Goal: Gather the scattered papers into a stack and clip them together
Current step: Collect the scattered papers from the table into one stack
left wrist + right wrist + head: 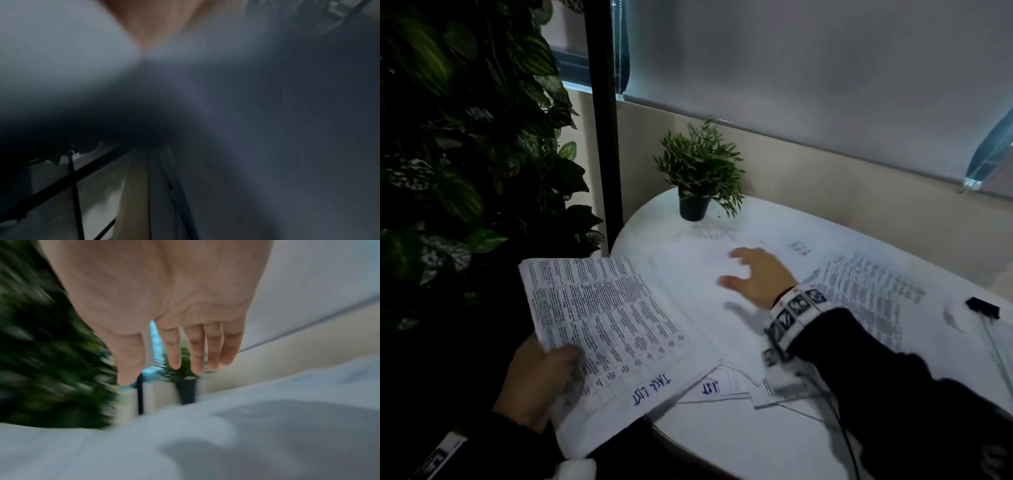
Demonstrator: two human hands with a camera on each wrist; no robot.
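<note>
Fingers and thumb of the left hand (536,383) were curled round the lower-left corner of a sheaf of printed papers (599,308) (the top sheet hand-lettered "TASK LIST"), held up off the round white table (722,442) at about 8 o'clock from its centre. The left wrist view was too blurred to add anything. The right hand (760,277) was spread wide, fingers (174,353) straight and apart, palm down above loose sheets (688,260) near the table's centre, holding nothing. More printed pages (866,294) lay at 3 o'clock beyond the right sleeve (893,377), and others (729,387) poked out under the sheaf at 6 o'clock. A black binder clip (983,307) sat on the table at the 3 o'clock edge, well apart from both hands. A small potted plant (697,174) stood at 12 o'clock, with dense foliage (458,154) at 9 o'clock.
</note>
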